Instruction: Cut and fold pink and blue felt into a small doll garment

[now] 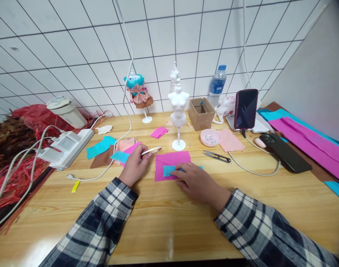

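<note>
My left hand [136, 163] is closed, pinching a narrow white band [152, 150] that looks like a thin roll of tape seen edge-on. My right hand [197, 180] lies over a light blue strip [167, 171], fingers stretched across it and hiding its middle. That strip rests on a magenta sheet [172, 157] of crepe-like paper or cloth. Beyond the sheet stands a small white dress form [178, 107] on a round base. Thread snips [217, 156] lie to the right of the sheet. Blue and magenta pieces [121, 157] lie partly behind my left hand.
At the back are a dressed form [140, 92], a cardboard box [201, 115] and a water bottle [217, 85]. A pink dish [210, 138] holds small shiny bits. One phone [246, 109] stands upright; another [286, 152] lies flat. A power strip [66, 148] trails white cables at left.
</note>
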Demonstrator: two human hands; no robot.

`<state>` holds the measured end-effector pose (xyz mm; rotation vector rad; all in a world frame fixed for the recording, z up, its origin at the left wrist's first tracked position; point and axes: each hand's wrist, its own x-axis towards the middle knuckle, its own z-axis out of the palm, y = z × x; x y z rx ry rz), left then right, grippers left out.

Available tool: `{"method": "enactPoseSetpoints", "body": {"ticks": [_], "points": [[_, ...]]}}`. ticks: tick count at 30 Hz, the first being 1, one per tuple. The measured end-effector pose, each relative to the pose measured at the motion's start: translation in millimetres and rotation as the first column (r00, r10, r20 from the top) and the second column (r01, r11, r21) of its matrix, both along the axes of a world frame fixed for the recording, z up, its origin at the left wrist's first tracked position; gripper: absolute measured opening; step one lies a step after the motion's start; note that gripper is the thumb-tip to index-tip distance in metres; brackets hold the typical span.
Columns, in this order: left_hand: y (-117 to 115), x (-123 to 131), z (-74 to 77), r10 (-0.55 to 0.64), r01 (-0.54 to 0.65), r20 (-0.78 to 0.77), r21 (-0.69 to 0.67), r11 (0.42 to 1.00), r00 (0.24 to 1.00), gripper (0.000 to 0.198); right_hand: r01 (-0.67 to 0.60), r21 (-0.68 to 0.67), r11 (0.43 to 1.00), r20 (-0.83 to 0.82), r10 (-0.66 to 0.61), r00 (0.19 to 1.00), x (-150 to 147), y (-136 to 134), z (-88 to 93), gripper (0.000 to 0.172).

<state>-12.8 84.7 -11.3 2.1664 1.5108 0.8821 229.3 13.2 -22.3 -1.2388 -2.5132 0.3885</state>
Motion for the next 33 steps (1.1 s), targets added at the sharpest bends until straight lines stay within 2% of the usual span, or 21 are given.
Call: {"method": "enactPoseSetpoints", "body": {"ticks": [1, 3, 5, 7, 13, 17, 21, 26, 29, 33], "points": [[-2.4, 1.4, 0.7, -0.016, 0.016, 0.003, -0.011, 1.0, 1.0, 0.02, -0.012, 0.005, 1.0, 0.001, 0.012, 1.0, 0.2, -0.5, -0.2, 0.035], [-8.4, 5.8, 2.4, -0.121, 0.118, -0.063, -0.052, 0.992, 0.991, 0.023, -0.018, 0.022, 1.0, 0.001, 0.018, 1.0, 0.6, -1.3, -1.0, 0.035], [-14.0, 10.3, 4.3, -0.247, 0.231, -0.22, -0.095, 0.968, 0.944, 0.026, -0.005, 0.028, 1.0, 0.002, 0.005, 1.0, 1.9, -1.3, -1.3, 0.036], [-17.2, 12.3, 5.9, -0.292, 0.269, -0.366, -0.114, 0.956, 0.884, 0.027, 0.0, 0.02, 1.0, 0.004, 0.0, 1.0, 4.2, -0.6, -0.1, 0.036], [-11.9, 5.4, 1.5, -0.158, 0.142, -0.559, -0.073, 0.987, 0.814, 0.043, -0.051, 0.022, 0.998, 0.036, 0.051, 0.998, 9.2, 1.2, 8.2, 0.029], [-10.0, 6.7, -3.9, -0.093, 0.076, -0.565, -0.055, 0.996, 0.82, 0.046, -0.109, 0.026, 0.994, 0.036, 0.108, 0.993, 8.6, 0.8, 8.4, 0.031], [-13.7, 13.2, -2.4, -0.13, 0.119, -0.527, -0.053, 0.991, 0.84, 0.039, -0.112, 0.014, 0.994, 0.04, 0.111, 0.993, 8.2, 0.4, 7.6, 0.03], [-14.3, 15.2, -4.1, -0.148, 0.146, -0.573, -0.049, 0.988, 0.806, 0.042, -0.096, -0.003, 0.995, 0.053, 0.096, 0.994, 8.9, 1.0, 7.6, 0.029], [-10.9, 11.9, -7.6, -0.041, 0.062, -0.59, 0.016, 0.998, 0.806, 0.047, -0.055, 0.004, 0.998, 0.055, 0.055, 0.997, 10.9, 2.2, 8.1, 0.032], [-3.9, 3.9, -9.7, 0.07, -0.021, -0.568, 0.092, 0.996, 0.82, 0.042, -0.011, 0.003, 1.0, 0.046, 0.011, 0.999, 14.0, 3.8, 10.7, 0.025]]}}
